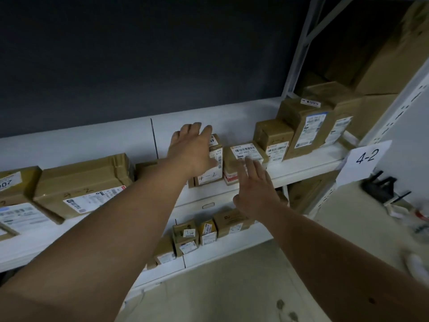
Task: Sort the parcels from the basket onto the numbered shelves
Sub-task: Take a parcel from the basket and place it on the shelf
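The white shelf (301, 168) crosses the frame's middle, tagged by a "4-2" sign (365, 159) at right. Your left hand (193, 147) lies on the "4-2" parcel (209, 175), fingers spread wide. Your right hand (255, 189), fingers straight, touches the neighbouring labelled parcel (243, 152).

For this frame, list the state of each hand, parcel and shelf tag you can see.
Left hand: fingers spread over the small brown cardboard parcel marked "4-2", upright on the white metal shelf.
Right hand: open, fingertips at the low brown parcel with white barcode label; contact unclear.
Tall brown taped parcel: upright, untouched.
White paper "4-2" tag: on the shelf post.
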